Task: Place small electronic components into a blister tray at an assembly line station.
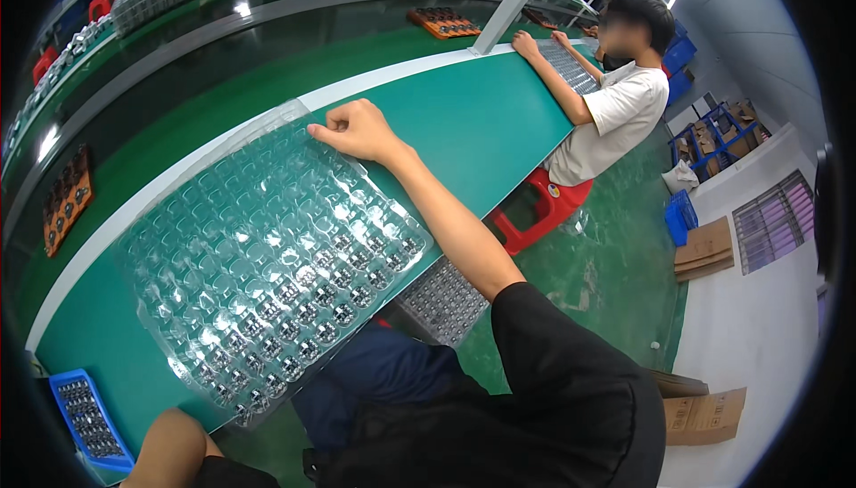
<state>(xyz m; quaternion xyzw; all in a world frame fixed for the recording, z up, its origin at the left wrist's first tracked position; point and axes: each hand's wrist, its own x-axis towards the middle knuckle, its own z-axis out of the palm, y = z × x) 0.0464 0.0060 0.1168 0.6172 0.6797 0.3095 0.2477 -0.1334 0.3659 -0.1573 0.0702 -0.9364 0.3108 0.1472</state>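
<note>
A clear plastic tray (223,229) with rows of round pockets lies on the green workbench (464,122). Small shiny metal parts (308,312) fill the pockets of its near rows, while the farther pockets look bare. My right hand (361,128) is closed at the tray's far right edge, thumb against curled fingers. Whatever it pinches, if anything, is hidden. Of my left arm (169,448) only the bent part at the lower left shows; the hand is out of sight.
A blue bin (64,399) of metal parts stands at the left. Beyond the bench runs a green conveyor (178,95) carrying orange trays (67,207). A person (615,86) sits farther right on a red stool (535,211). Another filled tray (441,301) sits below the bench edge.
</note>
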